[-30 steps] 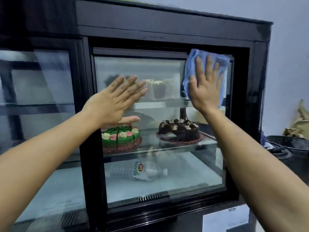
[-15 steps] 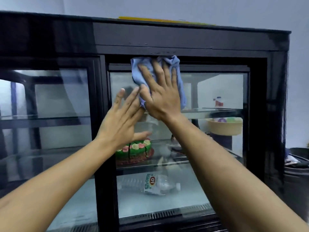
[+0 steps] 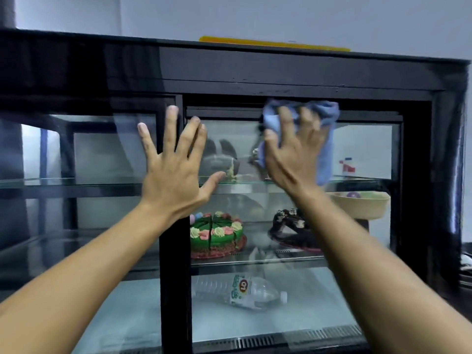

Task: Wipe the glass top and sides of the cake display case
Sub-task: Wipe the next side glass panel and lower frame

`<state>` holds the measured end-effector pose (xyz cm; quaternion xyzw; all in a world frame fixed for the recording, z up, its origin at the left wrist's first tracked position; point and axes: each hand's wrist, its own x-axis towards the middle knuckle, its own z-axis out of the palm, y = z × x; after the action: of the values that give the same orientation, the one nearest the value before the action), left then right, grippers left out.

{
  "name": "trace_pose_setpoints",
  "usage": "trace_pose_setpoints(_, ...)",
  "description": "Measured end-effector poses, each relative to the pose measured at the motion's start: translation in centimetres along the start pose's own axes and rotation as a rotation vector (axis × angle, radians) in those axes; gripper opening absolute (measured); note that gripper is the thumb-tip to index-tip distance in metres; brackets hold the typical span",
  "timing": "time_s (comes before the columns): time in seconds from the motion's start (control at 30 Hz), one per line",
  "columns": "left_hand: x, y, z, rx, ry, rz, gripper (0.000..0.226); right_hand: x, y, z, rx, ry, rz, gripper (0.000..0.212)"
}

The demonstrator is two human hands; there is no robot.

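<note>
head view, entry one: cake display case (image 3: 293, 70), black-framed, filling the frame from 9 to 3 o'clock; its right glass pane (image 3: 362, 149) was the surface in hand, with a second pane at 9 o'clock.

item: my right hand (image 3: 293, 159), at 1 o'clock of centre, fingers curled into a blue cloth (image 3: 325, 139) and bunching it against the top of the right pane, just under the upper rail. the cloth was blurred, so i could not tell how much of it lay flat on the glass.

item: my left hand (image 3: 173, 180), near centre, fingers straight and spread, holding nothing; the palm lay over the black centre post (image 3: 175, 277), fingertips towards 12 o'clock. whether it pressed on the frame or hovered just off it, i could not tell.

item: both forearms rose from 7 and 5 o'clock, wrists bent back.

behind the glass: green cake (image 3: 215, 235) at 6 o'clock of the left hand, dark cake (image 3: 288, 223) beside it, plastic bottle (image 3: 240, 292) lying on the floor of the case, beige bowl (image 3: 360, 204) at 3 o'clock. a yellow strip (image 3: 273, 43) lay on the top.

note on method, my judgement: spread the cloth flatter, work in overlapping passes from the top rail down, and steady the case with the left hand on the frame, not on glass, to avoid prints.
</note>
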<state>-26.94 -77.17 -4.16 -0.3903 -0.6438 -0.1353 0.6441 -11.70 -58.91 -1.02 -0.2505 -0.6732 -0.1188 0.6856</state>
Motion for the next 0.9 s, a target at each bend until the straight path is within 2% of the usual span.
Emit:
trace_pose_setpoints(0.1, -0.7, 0.6, 0.2, -0.086, 0.083, -0.143, 0.073, -1.4, -7.9, 2.5, 0.042, 0.005, -0.133, 0.054)
trace_pose_setpoints(0.2, -1.3, 1.1, 0.1, -0.179, 0.089, -0.341, 0.069, -1.4, -10.4, 3.8, 0.044, 0.037, -0.203, 0.050)
trace_pose_setpoints(0.33, -1.8, 1.1, 0.3, -0.190, 0.065, -0.348, 0.069, -0.1, -6.5, 3.5, -0.003, 0.093, -0.329, 0.046)
trace_pose_setpoints(0.5, -1.7, 1.2, 0.5, -0.195, 0.023, -0.351, 0.055, -1.4, -8.8, 4.0, 0.008, 0.122, -0.165, 0.047)
trace_pose_setpoints(0.57, -1.8, 1.2, 0.6, -0.191, 0.016, -0.340, 0.058, -1.5, -9.3, 4.0, 0.006, 0.088, -0.260, 0.049)
trace_pose_setpoints(0.67, -1.9, 0.9, 0.7, -0.177, 0.012, -0.331, 0.057, -0.6, -6.2, 2.9, -0.034, 0.058, -0.372, 0.051)
trace_pose_setpoints(0.8, -1.8, 1.4, 0.8, -0.149, 0.013, -0.342, 0.056, -0.5, -2.4, 2.1, -0.043, 0.052, -0.191, 0.052)
trace_pose_setpoints(0.9, -1.7, 1.6, 0.7, -0.121, 0.002, -0.347, 0.054, -0.8, -5.3, 2.4, 0.005, 0.011, -0.086, 0.052)
